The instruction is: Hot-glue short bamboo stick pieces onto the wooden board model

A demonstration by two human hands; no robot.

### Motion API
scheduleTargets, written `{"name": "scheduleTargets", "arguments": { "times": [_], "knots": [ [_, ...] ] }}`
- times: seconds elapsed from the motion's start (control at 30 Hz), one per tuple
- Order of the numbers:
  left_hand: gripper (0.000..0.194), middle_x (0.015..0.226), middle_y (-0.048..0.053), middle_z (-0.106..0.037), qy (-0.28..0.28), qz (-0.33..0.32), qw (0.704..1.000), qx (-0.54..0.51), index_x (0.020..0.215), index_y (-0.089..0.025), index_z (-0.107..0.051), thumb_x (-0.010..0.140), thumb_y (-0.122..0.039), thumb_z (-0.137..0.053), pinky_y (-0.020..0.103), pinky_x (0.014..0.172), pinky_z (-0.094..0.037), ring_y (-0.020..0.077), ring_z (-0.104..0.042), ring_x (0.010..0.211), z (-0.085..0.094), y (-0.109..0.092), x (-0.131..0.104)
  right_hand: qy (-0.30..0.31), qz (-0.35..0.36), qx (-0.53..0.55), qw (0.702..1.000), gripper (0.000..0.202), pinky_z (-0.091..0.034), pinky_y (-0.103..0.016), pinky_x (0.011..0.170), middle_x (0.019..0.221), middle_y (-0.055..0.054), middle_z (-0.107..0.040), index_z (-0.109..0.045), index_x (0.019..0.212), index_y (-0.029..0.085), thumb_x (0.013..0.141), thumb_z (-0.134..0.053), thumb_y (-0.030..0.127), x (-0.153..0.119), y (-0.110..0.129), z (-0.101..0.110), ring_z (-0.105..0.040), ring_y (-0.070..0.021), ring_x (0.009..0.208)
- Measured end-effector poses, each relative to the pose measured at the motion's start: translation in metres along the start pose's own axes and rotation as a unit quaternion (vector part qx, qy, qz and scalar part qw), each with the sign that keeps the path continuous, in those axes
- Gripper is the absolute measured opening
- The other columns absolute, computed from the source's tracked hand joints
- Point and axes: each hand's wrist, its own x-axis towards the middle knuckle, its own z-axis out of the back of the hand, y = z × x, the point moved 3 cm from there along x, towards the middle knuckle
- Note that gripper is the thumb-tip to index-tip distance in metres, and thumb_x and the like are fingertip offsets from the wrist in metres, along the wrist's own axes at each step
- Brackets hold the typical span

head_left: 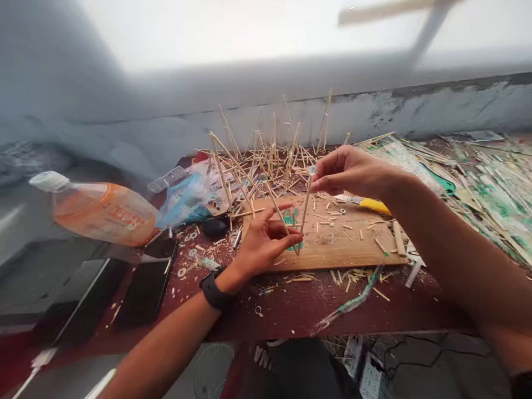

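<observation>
My left hand (266,244) pinches the lower end of a V-shaped pair of thin wooden sticks (306,208) between thumb and fingers. The sticks meet at the bottom and spread apart upward. At the top of the right stick, the thumb and forefinger of my right hand (353,170) close on a small whitish round piece (312,170), partly covered by the fingertips. Below the hands lies a wooden board (332,252) with green patches, short stick offcuts and a small ring (342,211). Behind it stand several joined stick frames (272,147).
A yellow-handled cutter (374,206) lies at the board's back edge. On the left are a bottle of orange liquid (106,213), a blue plastic bag (185,199) and a black phone (145,291). Loose sticks (477,194) cover the right side. Scraps litter the dark red table (299,318).
</observation>
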Motion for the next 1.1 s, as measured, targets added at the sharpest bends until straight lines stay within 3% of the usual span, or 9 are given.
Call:
{"name": "scheduleTargets", "arguments": {
  "times": [0.23,0.47,0.73,1.1],
  "knots": [
    [0.075,0.078,0.003,-0.084,-0.003,-0.011,1.000,0.018,0.141,-0.013,-0.058,0.077,-0.029,-0.092,0.027,0.074,-0.059,0.0180,-0.081,0.078,0.002,-0.003,-0.001,0.019,-0.022,-0.047,0.998,0.022,-0.028,-0.029,0.051,0.059,0.004,-0.056,-0.074,0.075,0.016,0.077,-0.088,0.033,0.002,-0.004,-0.001,-0.044,-0.0070,0.056],
    [0.076,0.082,0.005,-0.085,0.000,-0.011,1.000,0.017,0.142,-0.014,-0.058,0.077,-0.031,-0.092,0.028,0.073,-0.059,0.0179,-0.080,0.075,0.002,-0.001,0.000,0.068,-0.029,-0.093,0.993,0.028,-0.025,-0.030,0.052,0.059,0.006,-0.049,-0.074,0.078,0.016,0.084,-0.084,0.041,0.004,-0.012,-0.002,-0.036,-0.0070,0.057],
    [0.073,0.082,0.005,-0.085,-0.001,-0.012,1.000,0.014,0.140,-0.014,-0.059,0.077,-0.031,-0.092,0.028,0.072,-0.059,0.0178,-0.080,0.074,0.003,-0.001,-0.001,0.131,-0.011,-0.131,0.983,0.032,-0.033,-0.030,0.061,0.073,0.000,-0.063,-0.075,0.087,0.014,0.089,-0.081,0.045,0.008,-0.023,-0.003,-0.047,-0.0103,0.068],
    [0.073,0.082,0.006,-0.085,-0.003,-0.013,1.000,0.023,0.140,-0.014,-0.060,0.077,-0.032,-0.091,0.028,0.070,-0.059,0.0186,-0.081,0.073,0.002,-0.002,-0.001,0.165,-0.001,-0.163,0.973,0.033,-0.032,-0.029,0.060,0.068,0.002,-0.057,-0.077,0.089,0.013,0.093,-0.078,0.047,0.011,-0.033,-0.006,-0.044,-0.0095,0.066]
  ]
}}
